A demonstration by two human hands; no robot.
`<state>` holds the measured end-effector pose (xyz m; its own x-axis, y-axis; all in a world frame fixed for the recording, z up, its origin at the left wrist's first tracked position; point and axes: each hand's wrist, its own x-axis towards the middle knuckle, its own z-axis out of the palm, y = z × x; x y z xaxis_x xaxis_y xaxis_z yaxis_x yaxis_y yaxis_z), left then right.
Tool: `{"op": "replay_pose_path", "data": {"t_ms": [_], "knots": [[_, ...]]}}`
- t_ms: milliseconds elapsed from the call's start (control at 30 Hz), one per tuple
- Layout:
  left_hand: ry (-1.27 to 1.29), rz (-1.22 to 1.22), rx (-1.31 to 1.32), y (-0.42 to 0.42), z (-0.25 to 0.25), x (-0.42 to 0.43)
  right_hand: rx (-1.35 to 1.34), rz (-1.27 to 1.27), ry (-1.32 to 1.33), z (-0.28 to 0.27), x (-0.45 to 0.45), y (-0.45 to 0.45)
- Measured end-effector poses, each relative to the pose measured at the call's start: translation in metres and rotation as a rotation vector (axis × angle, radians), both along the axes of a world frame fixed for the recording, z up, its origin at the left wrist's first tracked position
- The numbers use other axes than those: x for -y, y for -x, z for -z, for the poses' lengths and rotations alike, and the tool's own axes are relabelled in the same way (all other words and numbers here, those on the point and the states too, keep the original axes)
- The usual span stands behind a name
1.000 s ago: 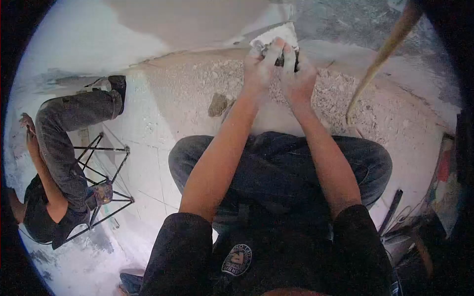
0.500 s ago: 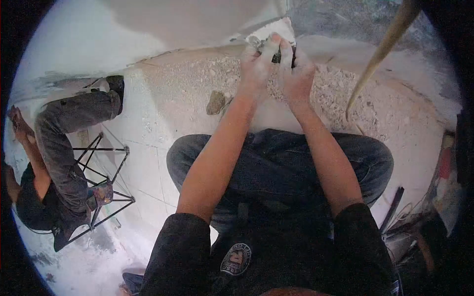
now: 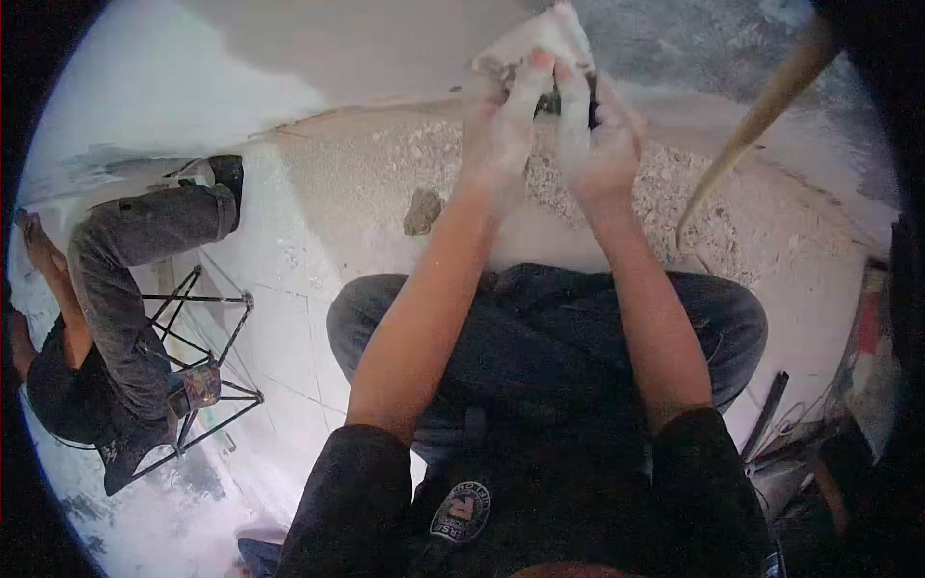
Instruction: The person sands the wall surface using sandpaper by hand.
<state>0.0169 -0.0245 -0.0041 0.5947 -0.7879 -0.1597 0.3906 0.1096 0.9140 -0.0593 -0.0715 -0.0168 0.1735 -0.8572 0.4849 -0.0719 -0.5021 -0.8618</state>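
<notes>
Both my hands, coated in pale dust, grip one whitish, flat, angular piece (image 3: 551, 31) with a dark, blotchy lower edge. Its exact kind I cannot make out. My left hand (image 3: 496, 140) is closed on its left side and my right hand (image 3: 605, 144) on its right, the thumbs side by side on the near face. The piece is at the top of the view, in front of the wall; whether it touches the wall I cannot tell. My fingers behind it are mostly hidden.
Broken rubble (image 3: 568, 197) and dust lie along the wall's foot, with a brown lump (image 3: 422, 211) left of my arms. A long pole (image 3: 747, 130) slants down at right. Another person (image 3: 145, 231) sits at left on a folding stool (image 3: 226, 337).
Both hands have moved up and slightly right in view with the whitish piece. It appears larger and more upright now. The grip stays the same.
</notes>
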Motion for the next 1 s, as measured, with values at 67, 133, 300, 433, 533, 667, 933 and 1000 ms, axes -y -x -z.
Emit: {"op": "replay_pose_path", "data": {"t_ms": [67, 133, 300, 433, 533, 667, 933, 1000], "knots": [[0.003, 0.048, -0.025, 0.0, 0.005, 0.0, -0.079, 0.002, -0.087, 0.008, -0.006, 0.005], [0.042, 0.034, -0.113, 0.003, 0.021, -0.004, -0.176, -0.044, -0.297, 0.024, -0.011, 0.001], [-0.028, -0.013, -0.141, 0.003, 0.025, -0.008, -0.146, -0.072, -0.335, 0.026, -0.019, 0.002], [0.037, -0.018, -0.146, 0.005, 0.02, -0.006, -0.073, -0.03, -0.194, 0.026, -0.013, -0.001], [-0.007, -0.035, -0.107, 0.001, 0.02, -0.006, -0.101, -0.033, -0.239, 0.017, -0.016, 0.0], [0.086, 0.029, -0.085, -0.001, 0.03, -0.002, -0.161, 0.011, -0.267, 0.022, -0.013, -0.001], [-0.004, 0.011, -0.131, 0.0, 0.033, -0.008, -0.184, -0.065, -0.341, 0.028, -0.016, 0.006], [0.029, 0.052, -0.069, -0.005, 0.033, -0.002, -0.215, -0.083, -0.371, 0.028, -0.008, 0.003]]}}
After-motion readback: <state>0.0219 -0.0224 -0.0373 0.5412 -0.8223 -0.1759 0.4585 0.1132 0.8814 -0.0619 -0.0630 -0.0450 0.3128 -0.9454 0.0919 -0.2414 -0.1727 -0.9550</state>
